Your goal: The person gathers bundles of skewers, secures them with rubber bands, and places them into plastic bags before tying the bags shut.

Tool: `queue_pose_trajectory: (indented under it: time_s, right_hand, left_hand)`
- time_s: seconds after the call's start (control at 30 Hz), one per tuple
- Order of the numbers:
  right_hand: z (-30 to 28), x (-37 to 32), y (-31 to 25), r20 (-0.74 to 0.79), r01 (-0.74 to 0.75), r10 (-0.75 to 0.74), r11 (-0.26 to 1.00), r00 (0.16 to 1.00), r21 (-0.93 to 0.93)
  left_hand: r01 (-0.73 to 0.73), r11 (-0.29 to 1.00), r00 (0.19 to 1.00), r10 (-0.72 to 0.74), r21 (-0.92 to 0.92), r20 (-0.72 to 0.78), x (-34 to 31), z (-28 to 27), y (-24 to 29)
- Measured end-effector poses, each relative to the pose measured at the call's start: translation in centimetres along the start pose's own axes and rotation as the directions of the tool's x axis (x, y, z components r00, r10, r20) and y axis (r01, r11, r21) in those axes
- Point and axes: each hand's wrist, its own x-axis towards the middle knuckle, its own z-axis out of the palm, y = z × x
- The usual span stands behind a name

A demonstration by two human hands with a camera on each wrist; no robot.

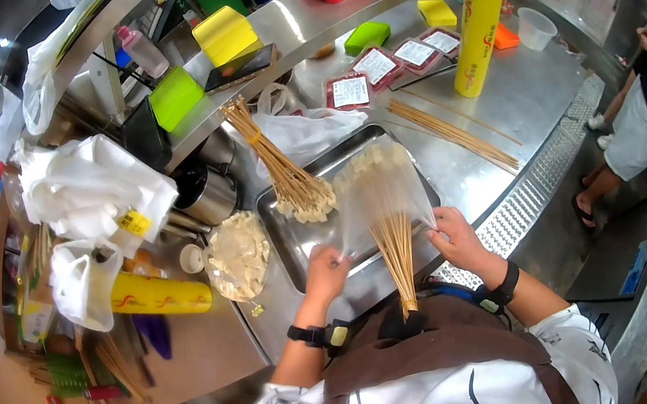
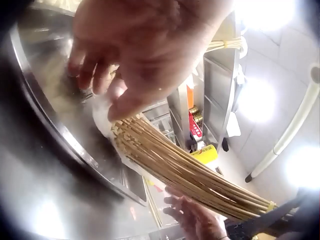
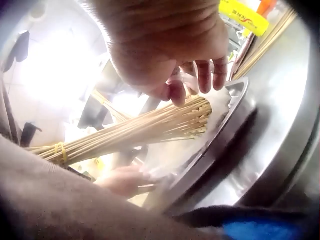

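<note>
A clear plastic bag (image 1: 351,202) is spread by both hands over the steel tray (image 1: 271,225). My left hand (image 1: 328,272) pinches its left edge, and the right hand (image 1: 456,238) pinches the edge opposite. Inside the bag lie the pale food ends of a bundle of bamboo skewers (image 1: 397,254). Their bare sticks come out toward my apron, tied near the end with a yellow band (image 3: 60,153). Another bundle of skewers (image 1: 268,147), its pale pieces downward, leans in the tray to the left.
Left of the tray sits a bag of pale pieces (image 1: 238,258). Loose skewers (image 1: 457,137) lie on the steel counter to the right, near an upright yellow roll (image 1: 478,34) and labelled packs (image 1: 376,67). A shelf (image 1: 288,34) crosses behind. Another person (image 1: 638,105) stands at right.
</note>
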Motion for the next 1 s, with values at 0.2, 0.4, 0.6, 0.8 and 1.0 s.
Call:
queue_pose_trajectory:
  time_s: [0.2,0.4,0.6,0.8,1.0]
  right_hand:
    - [-0.9,1.3,-1.5,-0.11,-0.018,0.028,0.996,0.994,0.086]
    - [1.3,2.3,-0.8,0.083,-0.279,0.267,0.894,0.96,0.351]
    - [1.9,1.2,-5.7,0.437,-0.747,0.663,0.291,0.608,0.598]
    - [3.1,1.4,-4.3,0.809,-0.807,0.343,-0.192,0.478,0.558]
    - [-0.8,-3.0,-2.4,0.494,-0.69,0.482,0.535,0.723,0.487]
  left_hand:
    - [0.46,0.5,0.876,-0.39,-0.734,0.284,1.1,0.5,2.6]
    - [0.34,0.661,0.938,-0.287,-0.669,0.193,2.9,3.0,2.8]
    - [0.642,0.449,0.766,-0.349,-0.622,0.539,0.9,4.1,2.7]
    - [0.472,0.691,0.857,-0.216,-0.547,0.467,2.3,4.1,1.8]
    - [0.163,0.941,0.986,-0.168,-0.297,0.009,5.0,1.2,4.8]
